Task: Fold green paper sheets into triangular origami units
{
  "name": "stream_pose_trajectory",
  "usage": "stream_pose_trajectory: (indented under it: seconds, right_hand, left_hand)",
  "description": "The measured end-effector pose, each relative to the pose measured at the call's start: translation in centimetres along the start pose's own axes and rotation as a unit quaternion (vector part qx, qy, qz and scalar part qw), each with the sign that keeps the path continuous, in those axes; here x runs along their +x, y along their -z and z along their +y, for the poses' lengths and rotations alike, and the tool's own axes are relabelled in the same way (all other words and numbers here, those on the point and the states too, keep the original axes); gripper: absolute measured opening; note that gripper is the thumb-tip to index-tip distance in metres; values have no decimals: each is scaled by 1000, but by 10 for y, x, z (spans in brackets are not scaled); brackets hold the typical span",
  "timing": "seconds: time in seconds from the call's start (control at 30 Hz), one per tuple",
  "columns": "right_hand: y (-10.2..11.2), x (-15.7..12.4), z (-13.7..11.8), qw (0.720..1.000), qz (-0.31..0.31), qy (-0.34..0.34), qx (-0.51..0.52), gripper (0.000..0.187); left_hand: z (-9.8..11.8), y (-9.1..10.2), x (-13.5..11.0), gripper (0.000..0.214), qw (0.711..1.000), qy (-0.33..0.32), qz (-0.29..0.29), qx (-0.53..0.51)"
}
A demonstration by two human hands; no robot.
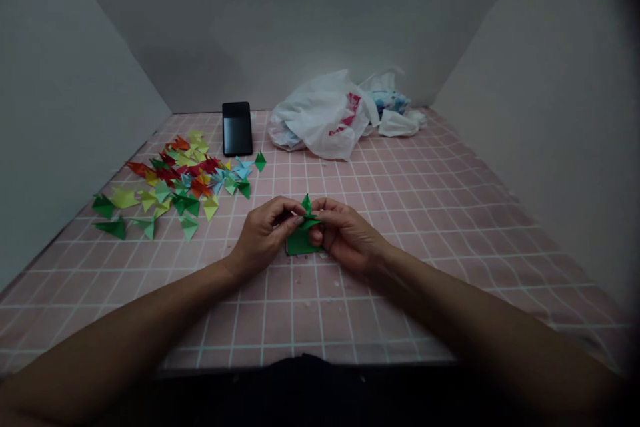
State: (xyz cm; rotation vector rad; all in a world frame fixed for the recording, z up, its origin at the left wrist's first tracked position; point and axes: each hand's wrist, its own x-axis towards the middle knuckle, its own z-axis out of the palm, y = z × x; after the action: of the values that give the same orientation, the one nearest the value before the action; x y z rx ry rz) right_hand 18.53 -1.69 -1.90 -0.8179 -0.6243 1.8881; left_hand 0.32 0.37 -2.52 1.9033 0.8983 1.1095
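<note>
Between my two hands is a small folded piece of green paper (307,205), its pointed tip standing up. My left hand (267,230) pinches it from the left with thumb and forefinger. From the right, my right hand (347,233) grips the same folded paper, fingers closed at its edge. Just below them, flat on the table, lies a green square of paper (301,242), partly covered by my right fingers. The finer folds of the held piece are too small to make out.
Several folded paper pieces (185,203) in red, orange, yellow, green and blue lie spread at the left. Behind them rests a black phone (237,130). A white plastic bag (320,113) and crumpled white material (400,123) sit by the back wall. Walls enclose the pink checked tablecloth (425,213).
</note>
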Motion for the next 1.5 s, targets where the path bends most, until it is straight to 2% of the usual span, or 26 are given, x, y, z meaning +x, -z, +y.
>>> stream_pose_trajectory:
  seconds: [0.3, 0.53, 0.8, 0.93, 1.0, 1.07, 1.17, 1.27, 1.33, 1.5]
  right_hand:
    - [1, 0, -3, 1000, 0, -7, 12, 22]
    - [-1, -1, -2, 1000, 9, 27, 2, 23]
    - [-4, -3, -3, 998, 11, 44, -35, 24]
    - [-6, -4, 0, 992, 22, 85, -86, 25]
    - [-7, -6, 1, 982, 38, 130, -135, 23]
    - [-8, -9, 1, 958, 47, 191, -211, 19]
    - [-9, -14, 2, 891, 43, 291, -345, 12]
    - [-10, -18, 2, 838, 23, 340, -426, 11]
    - [-10, -19, 2, 834, 6, 337, -436, 9]
    - [-6, -17, -3, 872, 16, 306, -382, 12]
  left_hand:
    - [-1, -1, 0, 10, 1000, 0, -20, -20]
    - [-1, -2, -1, 32, 998, -52, -38, 22]
    - [4, 0, -1, 26, 993, -83, -45, 71]
    - [7, 4, -1, 12, 996, -76, -35, 37]
    - [8, 4, -3, 12, 999, -48, -22, -10]
    - [8, 2, -4, 14, 998, -18, -5, -59]
    - [7, -3, -6, 21, 995, -3, 19, -100]
    - [8, -5, -6, 19, 993, -24, 33, -114]
    - [8, -5, -5, 20, 992, -45, 33, -116]
    - [6, 1, 0, 24, 992, -96, -3, -79]
